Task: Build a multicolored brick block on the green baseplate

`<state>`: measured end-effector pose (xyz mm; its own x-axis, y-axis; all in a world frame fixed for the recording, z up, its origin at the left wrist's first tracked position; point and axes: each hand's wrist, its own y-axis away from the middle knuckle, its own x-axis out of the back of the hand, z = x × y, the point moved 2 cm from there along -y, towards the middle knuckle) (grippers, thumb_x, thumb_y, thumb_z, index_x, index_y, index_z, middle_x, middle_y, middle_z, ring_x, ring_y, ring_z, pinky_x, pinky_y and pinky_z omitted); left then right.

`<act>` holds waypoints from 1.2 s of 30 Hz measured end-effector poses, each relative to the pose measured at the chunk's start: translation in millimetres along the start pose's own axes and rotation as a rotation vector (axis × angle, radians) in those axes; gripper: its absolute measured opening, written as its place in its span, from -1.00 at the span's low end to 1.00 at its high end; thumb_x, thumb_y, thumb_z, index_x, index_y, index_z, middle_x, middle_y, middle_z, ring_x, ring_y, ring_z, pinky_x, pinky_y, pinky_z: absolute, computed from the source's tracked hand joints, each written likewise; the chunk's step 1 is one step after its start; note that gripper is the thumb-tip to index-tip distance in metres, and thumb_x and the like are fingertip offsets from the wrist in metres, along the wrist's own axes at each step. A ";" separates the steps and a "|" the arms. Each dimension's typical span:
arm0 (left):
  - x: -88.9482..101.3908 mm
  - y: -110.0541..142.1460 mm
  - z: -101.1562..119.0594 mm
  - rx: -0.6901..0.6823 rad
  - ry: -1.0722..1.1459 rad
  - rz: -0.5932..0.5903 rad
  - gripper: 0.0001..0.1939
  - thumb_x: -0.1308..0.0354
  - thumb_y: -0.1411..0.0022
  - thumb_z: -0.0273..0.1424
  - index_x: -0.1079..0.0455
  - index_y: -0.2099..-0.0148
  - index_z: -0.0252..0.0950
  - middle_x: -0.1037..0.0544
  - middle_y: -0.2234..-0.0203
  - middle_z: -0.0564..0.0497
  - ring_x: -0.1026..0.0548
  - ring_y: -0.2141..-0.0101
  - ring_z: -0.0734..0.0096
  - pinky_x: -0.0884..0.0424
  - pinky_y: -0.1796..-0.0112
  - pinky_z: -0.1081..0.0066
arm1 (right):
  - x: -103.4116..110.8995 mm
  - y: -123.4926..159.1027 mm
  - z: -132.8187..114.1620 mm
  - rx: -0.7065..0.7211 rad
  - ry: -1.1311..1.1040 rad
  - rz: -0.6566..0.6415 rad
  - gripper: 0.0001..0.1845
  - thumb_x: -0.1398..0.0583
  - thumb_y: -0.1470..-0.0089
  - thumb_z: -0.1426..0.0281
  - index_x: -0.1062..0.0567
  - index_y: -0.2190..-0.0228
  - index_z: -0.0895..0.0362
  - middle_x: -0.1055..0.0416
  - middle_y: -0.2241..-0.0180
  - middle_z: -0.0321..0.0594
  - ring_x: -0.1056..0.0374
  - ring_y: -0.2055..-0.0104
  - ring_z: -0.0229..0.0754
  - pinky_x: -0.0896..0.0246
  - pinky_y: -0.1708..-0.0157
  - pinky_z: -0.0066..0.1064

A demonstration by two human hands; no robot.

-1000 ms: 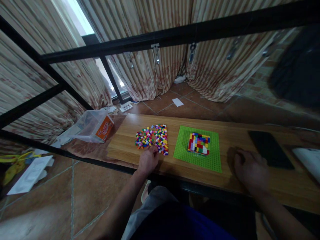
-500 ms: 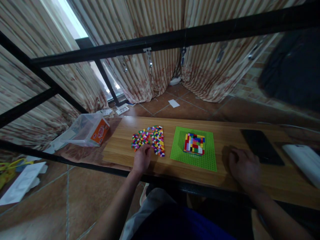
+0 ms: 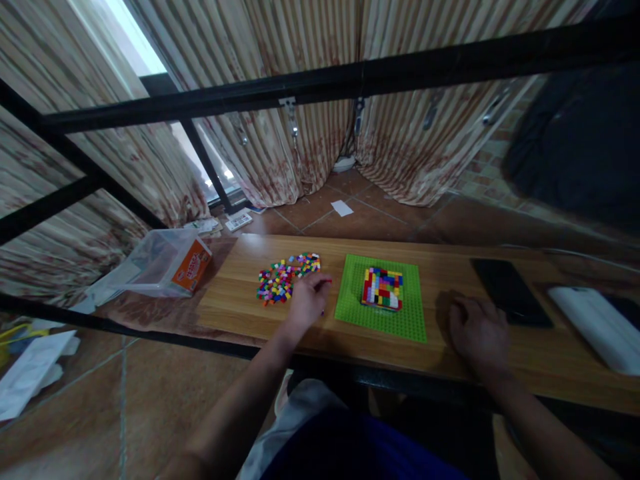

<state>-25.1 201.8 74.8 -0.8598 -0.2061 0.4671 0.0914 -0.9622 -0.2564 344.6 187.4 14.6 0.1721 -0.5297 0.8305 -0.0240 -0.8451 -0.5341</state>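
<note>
Red brick (image 3: 327, 281): a small piece at the tips of my left hand (image 3: 305, 301), pinched between thumb and finger and poking out toward the baseplate side. I judge the hold to be a light one; a slight roll of the thumb could twist the piece or drop it on the wood.

Loose pile (image 3: 280, 280): mixed colors, just left of my pinch and partly under my knuckles. A low wrist could drag pieces along or scatter them.

Stray piece (image 3: 323, 313): a dark purplish bit on the near side of my fingers (too small to make out well), easily nudged if the hand sweeps sideways.

Green baseplate (image 3: 347, 315): flat on the wooden table (image 3: 235, 308), just right of my pinch. Catching its edge with a fingertip could make it slide, since neither hand is bracing it.

Stacked bricks (image 3: 383, 290): a squarish, many-colored build on the baseplate, farther right of my pinch. Pressing down off-center there could pop a wall loose, and misjudged studs would leave a piece sitting crooked.

Right hand (image 3: 479, 331): curled on the table, well right of my pinch, beyond the baseplate. I cannot tell whether its fingers enclose anything.

Dark slab (image 3: 511, 293): flat beside that curled hand, on its outer side; a careless outward shift could bump it.
</note>
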 end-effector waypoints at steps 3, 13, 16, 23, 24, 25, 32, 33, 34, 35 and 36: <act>-24.0 -20.3 16.5 -0.085 -0.088 -0.106 -0.78 -0.13 -0.25 -0.56 -0.58 0.18 -0.26 -0.65 0.28 -0.01 -0.58 0.27 0.43 -0.51 0.13 0.41 | -1.1 0.1 0.3 0.009 -0.007 -0.004 -0.64 -0.04 -0.25 0.30 -0.57 0.17 0.23 -0.53 0.18 0.12 -0.41 0.10 0.12 -0.24 0.07 -0.07; -64.7 -61.3 42.7 -0.183 -0.313 -0.329 -0.67 -0.05 -0.27 -0.59 -0.58 0.05 -0.24 -0.66 0.14 -0.04 -0.60 0.11 0.37 -0.45 -0.04 0.39 | 2.6 -1.5 -3.0 -0.023 -0.029 -0.019 -0.65 -0.05 -0.24 0.31 -0.56 0.17 0.22 -0.51 0.16 0.09 -0.37 0.12 0.04 -0.22 0.08 -0.15; -68.8 -65.6 43.6 -0.175 -0.354 -0.374 -0.57 -0.05 -0.23 -0.61 -0.51 -0.08 -0.26 -0.66 0.16 -0.06 -0.61 0.15 0.34 -0.47 0.00 0.40 | 3.7 -2.0 -4.1 -0.016 -0.022 -0.015 -0.66 -0.04 -0.25 0.31 -0.56 0.19 0.19 -0.51 0.18 0.06 -0.36 0.14 0.04 -0.21 0.09 -0.14; -73.4 -67.8 50.8 -0.208 -0.409 -0.435 -0.44 -0.03 -0.18 -0.65 -0.40 -0.22 -0.32 -0.66 0.22 -0.12 -0.61 0.17 0.27 -0.47 0.02 0.38 | 4.7 -2.4 -6.5 -0.031 -0.027 -0.020 -0.66 -0.04 -0.26 0.31 -0.56 0.19 0.20 -0.51 0.16 0.06 -0.36 0.11 0.04 -0.21 0.07 -0.15; -73.7 -68.2 51.7 -0.213 -0.410 -0.437 -0.45 -0.03 -0.18 -0.65 -0.41 -0.21 -0.32 -0.66 0.22 -0.13 -0.61 0.16 0.26 -0.47 0.02 0.37 | 4.8 -2.4 -6.7 -0.031 -0.026 -0.025 -0.66 -0.03 -0.26 0.31 -0.56 0.19 0.20 -0.51 0.17 0.06 -0.36 0.11 0.04 -0.21 0.07 -0.16; -74.0 -68.7 52.3 -0.215 -0.415 -0.440 -0.45 -0.03 -0.18 -0.65 -0.42 -0.20 -0.31 -0.66 0.22 -0.13 -0.61 0.16 0.25 -0.46 0.01 0.37 | 5.1 -2.4 -6.9 -0.030 -0.026 -0.028 -0.66 -0.03 -0.26 0.31 -0.56 0.18 0.20 -0.51 0.17 0.05 -0.36 0.11 0.03 -0.21 0.07 -0.16; -73.4 -69.0 49.3 -0.185 -0.391 -0.477 -0.47 -0.04 -0.21 -0.63 -0.42 -0.20 -0.27 -0.67 0.20 -0.03 -0.61 0.19 0.37 -0.46 0.01 0.43 | 7.0 -3.3 -8.1 -0.014 -0.013 -0.012 -0.67 -0.04 -0.25 0.32 -0.55 0.19 0.20 -0.51 0.19 0.06 -0.36 0.14 0.03 -0.21 0.07 -0.16; -72.8 -68.4 48.9 -0.179 -0.372 -0.471 -0.48 -0.04 -0.21 -0.62 -0.42 -0.20 -0.26 -0.67 0.20 -0.02 -0.61 0.19 0.38 -0.46 0.01 0.43 | 7.1 -3.4 -8.3 -0.012 -0.013 -0.011 -0.67 -0.04 -0.25 0.33 -0.55 0.19 0.20 -0.51 0.18 0.06 -0.36 0.14 0.03 -0.21 0.07 -0.16; -72.3 -67.9 48.6 -0.173 -0.357 -0.462 -0.49 -0.05 -0.22 -0.61 -0.42 -0.20 -0.26 -0.67 0.20 -0.01 -0.61 0.18 0.39 -0.45 0.00 0.43 | 7.1 -3.4 -8.3 -0.013 -0.014 -0.009 -0.67 -0.04 -0.24 0.33 -0.55 0.19 0.20 -0.51 0.19 0.06 -0.36 0.14 0.03 -0.20 0.07 -0.16; -71.8 -67.5 48.5 -0.167 -0.346 -0.451 -0.51 -0.05 -0.24 -0.60 -0.43 -0.19 -0.25 -0.67 0.20 -0.01 -0.61 0.17 0.38 -0.45 0.00 0.43 | 7.0 -3.4 -8.3 -0.015 -0.014 -0.007 -0.67 -0.04 -0.24 0.33 -0.55 0.20 0.20 -0.51 0.18 0.06 -0.36 0.14 0.03 -0.20 0.07 -0.16; -71.5 -67.3 48.4 -0.160 -0.336 -0.440 -0.53 -0.05 -0.25 -0.58 -0.43 -0.18 -0.25 -0.67 0.20 -0.01 -0.61 0.16 0.37 -0.45 -0.01 0.42 | 6.9 -3.2 -8.3 -0.016 -0.012 -0.005 -0.67 -0.04 -0.24 0.33 -0.55 0.20 0.20 -0.51 0.18 0.06 -0.36 0.14 0.03 -0.20 0.07 -0.16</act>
<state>54.5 272.7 99.6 -0.5902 0.1368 0.7956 -0.3385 -0.9366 -0.0900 337.7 185.9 23.4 0.1841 -0.5243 0.8314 -0.0384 -0.8491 -0.5269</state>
